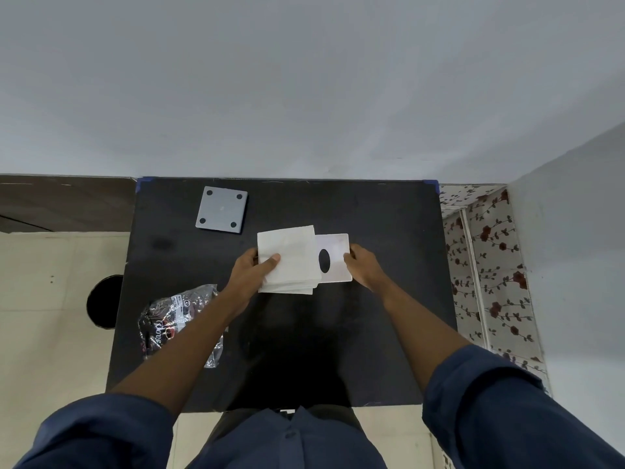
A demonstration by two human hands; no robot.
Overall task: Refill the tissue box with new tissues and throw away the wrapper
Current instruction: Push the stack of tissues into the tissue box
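At frame centre my left hand (pixel 262 265) pinches the soft, floppy white tissue stack (pixel 289 258) by its edge; my right hand (pixel 360 265) grips the stiff white tissue box with oval slot (pixel 334 257).

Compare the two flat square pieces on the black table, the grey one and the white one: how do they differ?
The grey square piece has four dark round spots near its corners; the white square piece has one dark oval hole. The grey one lies alone at the far left of the table, untouched; the white one is held by the right hand and partly covered by the tissue stack, which the left hand grips. Both are flat squares.
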